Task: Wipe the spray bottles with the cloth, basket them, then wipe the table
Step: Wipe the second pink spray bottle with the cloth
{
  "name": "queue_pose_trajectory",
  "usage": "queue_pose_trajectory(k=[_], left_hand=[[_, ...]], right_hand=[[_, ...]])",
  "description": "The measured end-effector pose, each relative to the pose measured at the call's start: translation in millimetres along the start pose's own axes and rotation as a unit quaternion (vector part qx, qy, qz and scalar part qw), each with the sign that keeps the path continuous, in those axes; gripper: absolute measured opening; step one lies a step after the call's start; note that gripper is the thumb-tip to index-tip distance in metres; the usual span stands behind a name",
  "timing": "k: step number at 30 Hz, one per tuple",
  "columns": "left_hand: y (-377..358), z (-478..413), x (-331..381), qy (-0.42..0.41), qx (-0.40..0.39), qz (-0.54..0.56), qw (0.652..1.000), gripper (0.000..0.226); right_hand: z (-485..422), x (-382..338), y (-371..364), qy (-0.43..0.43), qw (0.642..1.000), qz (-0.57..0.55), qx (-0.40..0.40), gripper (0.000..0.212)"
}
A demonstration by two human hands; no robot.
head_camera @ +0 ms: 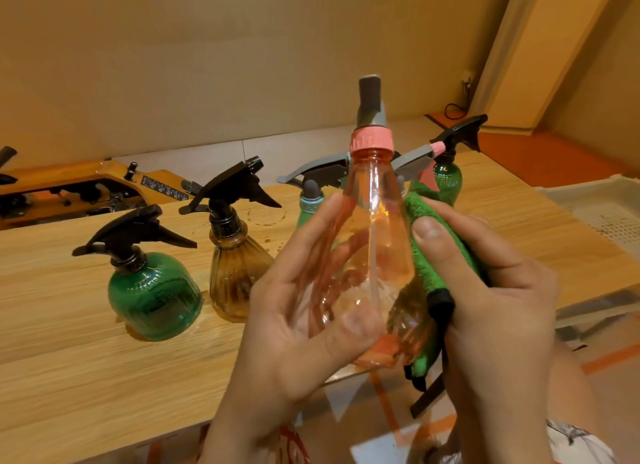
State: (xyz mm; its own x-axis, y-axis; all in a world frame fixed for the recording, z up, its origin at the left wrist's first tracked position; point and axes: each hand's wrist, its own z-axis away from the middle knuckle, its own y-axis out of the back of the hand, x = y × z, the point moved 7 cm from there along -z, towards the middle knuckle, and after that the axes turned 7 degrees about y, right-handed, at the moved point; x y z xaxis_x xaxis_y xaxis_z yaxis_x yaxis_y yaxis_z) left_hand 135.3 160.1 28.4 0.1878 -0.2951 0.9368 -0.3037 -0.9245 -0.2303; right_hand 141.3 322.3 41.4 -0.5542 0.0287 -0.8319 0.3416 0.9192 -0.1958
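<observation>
My left hand grips a clear pink spray bottle with a pink collar and grey trigger head, held upright above the table's near edge. My right hand holds a green cloth pressed against the bottle's right side. On the wooden table stand a round green bottle with a black trigger, an amber ribbed bottle with a black trigger, a teal bottle with a grey trigger partly behind the pink one, and a dark green bottle at the back right.
A white perforated basket sits at the table's right end. Behind the table on the left lies an orange and black machine. A faint ring mark shows on the wood behind the amber bottle. Orange floor and a cable lie at the far right.
</observation>
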Motion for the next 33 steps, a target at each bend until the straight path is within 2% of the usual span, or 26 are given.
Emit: queue_pose_trajectory(k=[4, 9, 12, 16, 19, 26, 31, 33], left_hand=[[-3, 1, -3, 0.014, -0.037, 0.019, 0.999, 0.089], [6, -1, -5, 0.001, 0.024, 0.058, 0.998, 0.086], [10, -1, -3, -0.002, 0.032, 0.041, 0.999, 0.087], [3, 1, -4, 0.002, 0.016, 0.024, 1.0, 0.085], [5, 1, -4, -0.002, 0.018, 0.057, 0.998, 0.086], [5, 4, -6, -0.028, 0.038, 0.043, 0.998, 0.081], [10, 7, -2, -0.04, 0.059, 0.063, 0.995, 0.08], [15, 7, -1, -0.04, 0.072, 0.061, 0.995, 0.082]], right_hand=[[-3, 1, 3, -0.016, 1.0, -0.01, -0.019, 0.021], [6, -13, -3, 0.029, 0.994, 0.018, -0.104, 0.023], [15, -24, -4, 0.081, 0.985, 0.058, -0.142, 0.026], [5, -23, -1, 0.079, 0.986, 0.075, -0.127, 0.023], [11, -25, -6, 0.101, 0.982, 0.088, -0.135, 0.023], [10, -24, -7, 0.071, 0.985, 0.074, -0.138, 0.024], [18, -29, -17, 0.12, 0.972, 0.11, -0.166, 0.028], [29, -26, -15, 0.11, 0.976, 0.09, -0.163, 0.027]])
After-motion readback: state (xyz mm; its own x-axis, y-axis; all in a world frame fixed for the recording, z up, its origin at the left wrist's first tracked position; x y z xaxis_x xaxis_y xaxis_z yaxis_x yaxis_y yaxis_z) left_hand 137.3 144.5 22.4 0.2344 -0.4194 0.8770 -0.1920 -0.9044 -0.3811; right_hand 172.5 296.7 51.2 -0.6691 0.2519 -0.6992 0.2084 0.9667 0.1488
